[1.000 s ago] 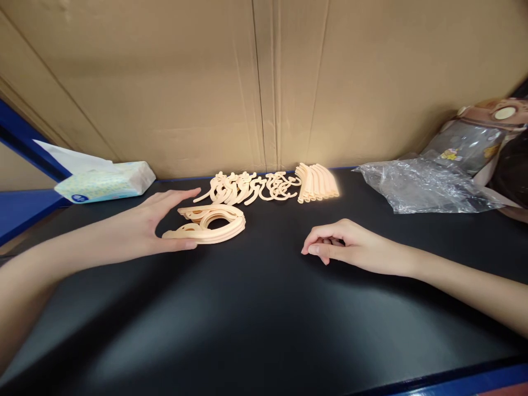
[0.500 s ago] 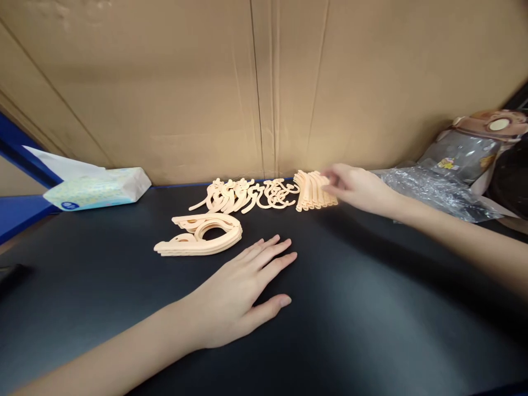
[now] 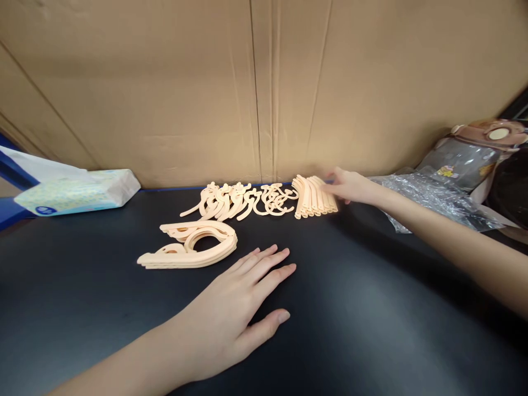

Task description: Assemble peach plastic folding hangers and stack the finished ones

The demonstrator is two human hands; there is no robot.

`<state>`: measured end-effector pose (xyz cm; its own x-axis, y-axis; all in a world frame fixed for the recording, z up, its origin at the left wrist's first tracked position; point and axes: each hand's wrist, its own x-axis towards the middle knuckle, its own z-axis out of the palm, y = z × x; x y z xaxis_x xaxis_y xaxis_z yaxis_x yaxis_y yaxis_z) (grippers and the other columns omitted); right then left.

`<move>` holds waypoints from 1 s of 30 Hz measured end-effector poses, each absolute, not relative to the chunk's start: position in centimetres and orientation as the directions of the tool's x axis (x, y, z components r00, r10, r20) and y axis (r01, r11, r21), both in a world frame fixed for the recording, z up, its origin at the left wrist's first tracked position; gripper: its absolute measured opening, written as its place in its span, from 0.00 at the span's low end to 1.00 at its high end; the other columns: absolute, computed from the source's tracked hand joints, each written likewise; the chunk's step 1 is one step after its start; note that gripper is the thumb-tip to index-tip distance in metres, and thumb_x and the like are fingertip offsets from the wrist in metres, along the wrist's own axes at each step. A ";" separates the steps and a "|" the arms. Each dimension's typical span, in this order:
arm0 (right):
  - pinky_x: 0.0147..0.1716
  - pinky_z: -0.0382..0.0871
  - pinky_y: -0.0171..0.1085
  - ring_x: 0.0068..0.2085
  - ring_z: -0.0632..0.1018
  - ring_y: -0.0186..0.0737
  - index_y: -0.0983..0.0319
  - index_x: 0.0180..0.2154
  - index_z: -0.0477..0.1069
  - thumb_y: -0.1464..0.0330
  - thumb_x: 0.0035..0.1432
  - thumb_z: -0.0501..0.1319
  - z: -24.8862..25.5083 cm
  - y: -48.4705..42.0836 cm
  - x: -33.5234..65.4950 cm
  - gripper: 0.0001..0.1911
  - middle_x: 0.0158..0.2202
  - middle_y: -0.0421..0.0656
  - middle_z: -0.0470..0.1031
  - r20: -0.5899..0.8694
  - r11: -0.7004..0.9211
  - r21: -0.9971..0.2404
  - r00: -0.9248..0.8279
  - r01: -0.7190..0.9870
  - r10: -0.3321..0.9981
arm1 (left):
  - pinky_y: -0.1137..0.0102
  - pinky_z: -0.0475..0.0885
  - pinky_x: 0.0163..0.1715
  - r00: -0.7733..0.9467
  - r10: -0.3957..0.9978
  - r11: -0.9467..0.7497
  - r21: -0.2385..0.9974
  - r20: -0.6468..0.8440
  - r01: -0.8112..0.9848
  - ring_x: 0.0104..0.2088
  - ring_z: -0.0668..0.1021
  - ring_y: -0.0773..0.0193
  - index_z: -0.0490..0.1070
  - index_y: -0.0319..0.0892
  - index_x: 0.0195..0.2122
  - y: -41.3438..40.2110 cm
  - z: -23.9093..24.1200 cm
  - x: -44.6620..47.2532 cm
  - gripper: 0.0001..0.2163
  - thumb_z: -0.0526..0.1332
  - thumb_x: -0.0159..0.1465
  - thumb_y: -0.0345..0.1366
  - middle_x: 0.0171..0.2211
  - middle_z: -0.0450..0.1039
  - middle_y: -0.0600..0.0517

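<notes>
My left hand lies flat and palm down on the black table, its fingers spread and holding nothing. Beyond its fingertips, to the left, is a stack of beige plastic folding-hanger pieces with a round opening in them. My right hand reaches to the right end of a row of curved beige hanger arms. Its fingertips are blurred beside the row, so whether they grip a piece cannot be made out. Left of that row lies a spread of beige hanger hooks.
A tissue pack with a tissue sticking out lies at the left. Clear crinkled plastic wrap and a transparent bottle with a brown lid are at the right. A cardboard wall stands along the table's back edge.
The view has shifted slightly. My right hand stays by the right end of the hanger arms, its fingers moving a little. My left hand remains flat on the table.
</notes>
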<state>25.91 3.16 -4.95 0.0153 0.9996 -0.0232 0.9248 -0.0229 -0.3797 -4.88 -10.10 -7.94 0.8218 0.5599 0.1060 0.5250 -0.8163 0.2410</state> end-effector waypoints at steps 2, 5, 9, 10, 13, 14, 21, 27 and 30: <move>0.23 0.73 0.35 0.27 0.77 0.39 0.67 0.56 0.59 0.58 0.60 0.59 -4.9 3.1 25.8 0.28 0.39 0.52 0.77 -0.039 -0.040 -0.424 0.025 0.905 0.999 | 0.52 0.57 0.63 0.821 0.561 -0.816 0.241 0.106 0.526 0.66 0.56 0.55 0.52 0.48 0.66 -10.0 -8.0 -4.9 0.24 0.51 0.69 0.42 0.67 0.52 0.51; 0.21 0.73 0.34 0.24 0.76 0.36 0.68 0.55 0.59 0.61 0.59 0.60 -4.8 2.9 25.5 0.27 0.35 0.50 0.77 -0.042 -0.059 -0.458 0.045 0.887 0.998 | 0.52 0.58 0.63 0.820 0.562 -0.816 0.240 0.111 0.526 0.66 0.56 0.55 0.52 0.49 0.65 -10.1 -8.0 -4.9 0.24 0.51 0.69 0.42 0.67 0.52 0.51; 0.19 0.73 0.34 0.22 0.76 0.37 0.68 0.55 0.60 0.62 0.59 0.60 -4.6 2.7 25.1 0.26 0.29 0.47 0.76 -0.034 -0.071 -0.478 0.062 0.875 0.997 | 0.52 0.58 0.63 0.823 0.557 -0.819 0.240 0.113 0.521 0.66 0.57 0.54 0.53 0.48 0.65 -10.2 -7.8 -5.1 0.23 0.52 0.69 0.41 0.66 0.53 0.50; 0.19 0.73 0.35 0.22 0.76 0.38 0.68 0.55 0.60 0.61 0.59 0.60 -4.6 2.6 25.1 0.26 0.28 0.46 0.76 -0.034 -0.072 -0.481 0.064 0.874 0.997 | 0.52 0.59 0.62 0.824 0.555 -0.820 0.243 0.116 0.518 0.66 0.57 0.54 0.53 0.48 0.65 -10.2 -7.7 -5.1 0.23 0.52 0.69 0.41 0.66 0.54 0.50; 0.18 0.73 0.37 0.21 0.76 0.40 0.68 0.55 0.60 0.59 0.58 0.61 -4.6 2.7 25.1 0.28 0.25 0.45 0.75 -0.041 -0.082 -0.482 0.072 0.873 0.997 | 0.52 0.59 0.62 0.820 0.557 -0.818 0.258 0.133 0.513 0.65 0.59 0.53 0.55 0.48 0.64 -10.2 -7.5 -5.1 0.23 0.53 0.68 0.40 0.66 0.55 0.49; 0.18 0.73 0.37 0.21 0.76 0.40 0.68 0.55 0.61 0.59 0.58 0.61 -4.6 2.7 25.1 0.28 0.25 0.45 0.75 -0.043 -0.086 -0.482 0.075 0.872 0.996 | 0.52 0.60 0.62 0.820 0.558 -0.818 0.259 0.132 0.514 0.65 0.59 0.53 0.55 0.48 0.64 -10.2 -7.4 -5.1 0.23 0.53 0.68 0.41 0.65 0.55 0.49; 0.18 0.74 0.36 0.21 0.76 0.40 0.68 0.53 0.63 0.63 0.56 0.63 -4.8 3.0 25.4 0.26 0.21 0.42 0.73 -0.073 -0.103 -0.489 0.077 0.866 0.994 | 0.53 0.59 0.62 0.820 0.551 -0.821 0.275 0.156 0.499 0.65 0.59 0.53 0.55 0.49 0.64 -10.2 -7.7 -5.1 0.23 0.54 0.68 0.40 0.65 0.56 0.49; 0.18 0.72 0.36 0.19 0.75 0.39 0.68 0.52 0.64 0.63 0.57 0.62 -4.7 2.7 25.3 0.24 0.19 0.41 0.72 -0.046 -0.102 -0.486 0.090 0.868 0.995 | 0.53 0.58 0.63 0.823 0.552 -0.820 0.263 0.134 0.508 0.65 0.58 0.54 0.54 0.48 0.65 -10.2 -7.8 -5.2 0.23 0.53 0.69 0.40 0.66 0.54 0.50; 0.19 0.72 0.36 0.18 0.74 0.39 0.69 0.53 0.63 0.62 0.57 0.62 -4.2 2.6 25.3 0.25 0.20 0.42 0.73 -0.025 -0.091 -0.493 0.091 0.865 0.996 | 0.54 0.58 0.63 0.825 0.552 -0.820 0.256 0.123 0.511 0.66 0.57 0.55 0.54 0.48 0.65 -10.2 -7.7 -5.2 0.23 0.52 0.69 0.41 0.66 0.54 0.50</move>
